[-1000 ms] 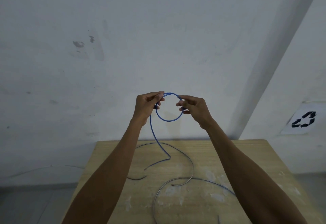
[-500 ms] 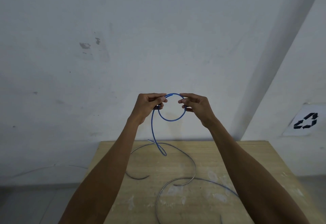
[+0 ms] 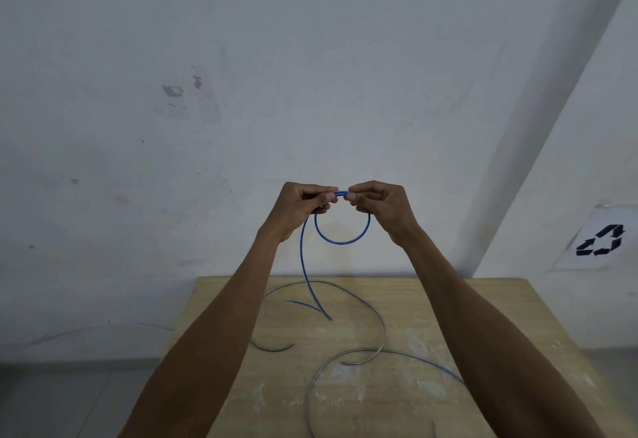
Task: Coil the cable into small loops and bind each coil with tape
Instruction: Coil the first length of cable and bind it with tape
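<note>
The left hand and right hand are raised side by side with their knuckles almost meeting. The fingers of each hand are curled and pinch the top of a thin blue cable. The cable has a smooth round jacket and forms one small, nearly circular loop hanging just below the fingers.

From under the left fingers a single strand drops in a gentle bow to the counter, where it bends back at a sharp kink. The rest of the cable sprawls in wide, loose curves on the counter well below the fingers, looking greyer there with a dull sheen.

The counter is pale wood with a fine straight grain, blotched with chalky whitish smears. Behind the fingers stands a matte white plaster wall marked with grey scuffs. Far to the right of the fingers a white paper sheet printed with black recycling arrows sticks to the wall.
</note>
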Tool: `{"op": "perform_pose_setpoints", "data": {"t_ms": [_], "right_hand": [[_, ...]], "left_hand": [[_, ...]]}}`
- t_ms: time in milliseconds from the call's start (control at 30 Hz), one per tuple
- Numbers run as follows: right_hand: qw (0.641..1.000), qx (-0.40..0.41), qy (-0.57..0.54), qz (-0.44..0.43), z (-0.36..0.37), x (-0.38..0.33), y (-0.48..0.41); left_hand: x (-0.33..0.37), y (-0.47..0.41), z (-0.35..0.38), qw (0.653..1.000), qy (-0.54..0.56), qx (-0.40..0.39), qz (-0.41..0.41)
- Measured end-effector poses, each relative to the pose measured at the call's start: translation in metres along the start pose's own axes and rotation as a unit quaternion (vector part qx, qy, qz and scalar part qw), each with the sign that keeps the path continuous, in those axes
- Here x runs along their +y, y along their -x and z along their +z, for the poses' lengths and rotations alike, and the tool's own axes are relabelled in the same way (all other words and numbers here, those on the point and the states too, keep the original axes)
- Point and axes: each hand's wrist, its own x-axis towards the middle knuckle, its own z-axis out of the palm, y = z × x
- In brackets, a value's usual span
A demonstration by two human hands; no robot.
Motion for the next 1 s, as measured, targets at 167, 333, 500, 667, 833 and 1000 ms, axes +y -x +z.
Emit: {"op": "perform_pose_setpoints", "data": {"t_ms": [167, 333, 500, 667, 833, 1000], "right_hand": [[0.998, 0.037, -0.047, -0.002, 0.001, 0.0, -0.002], [0.997, 0.047, -0.048, 0.026, 0.001, 0.003, 0.002], [0.969, 0.046, 0.052, 0.238, -0.01, 0.026, 0.006], [0.898, 0.007, 0.052, 0.436, 0.009, 0.038, 0.025], [0.841, 0.016, -0.185, 0.508, 0.034, 0.047, 0.033], [0.807, 0.157, -0.33, 0.464, 0.041, 0.059, 0.028]], "left_hand": [[0.002, 0.001, 0.0, 1.0, 0.025, -0.016, 0.004], [0.001, -0.004, 0.004, 0.997, 0.054, 0.052, 0.004], [0.003, -0.016, 0.007, 0.973, 0.131, 0.191, -0.008], [0.009, -0.021, 0.019, 0.961, 0.146, 0.235, -0.003], [0.01, -0.02, 0.037, 0.962, 0.154, 0.227, -0.002], [0.011, -0.016, 0.034, 0.967, 0.148, 0.205, -0.004]]}}
